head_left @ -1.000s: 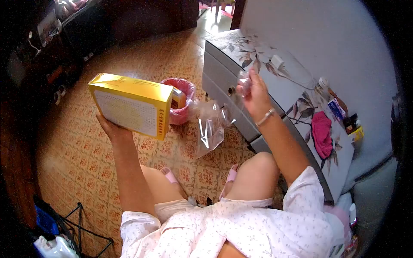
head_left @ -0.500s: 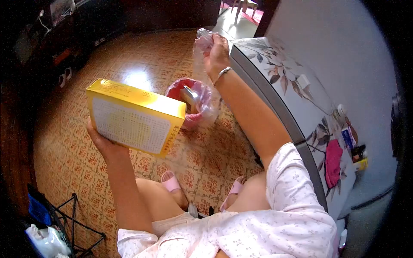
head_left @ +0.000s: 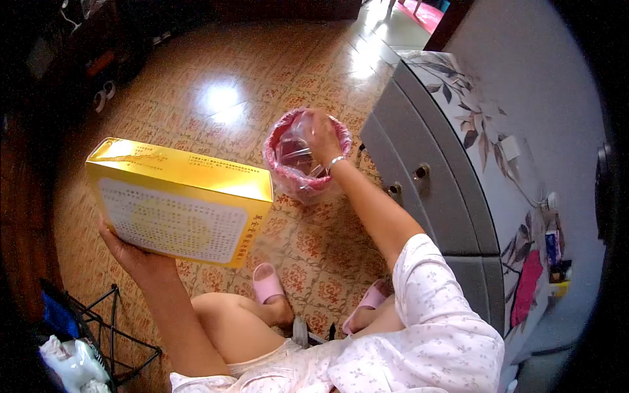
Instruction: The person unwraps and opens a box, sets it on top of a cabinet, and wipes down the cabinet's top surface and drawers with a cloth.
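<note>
My left hand (head_left: 136, 257) is wrapped round the lower left part of a yellow cardboard box (head_left: 177, 213). The box is tilted, with a printed white panel facing me and a shiny gold side on top. Down in the mouth of a pink waste bin (head_left: 270, 150), my right hand (head_left: 320, 136) is closed on clear plastic wrap (head_left: 297, 135). A clear bag lines the bin and folds over its rim. My right fingertips are partly hidden by the hand itself.
A grey cabinet (head_left: 426, 157) with a floral top stands along the right. At lower left are a black folding stand (head_left: 114, 327) and a white plastic package (head_left: 75, 363). My feet in pink slippers (head_left: 267, 283) rest on the patterned floor (head_left: 223, 160).
My right hand has lowered the plastic wrap from above the cabinet's edge into the bin. The box in my left hand has shifted a little left and down in view.
</note>
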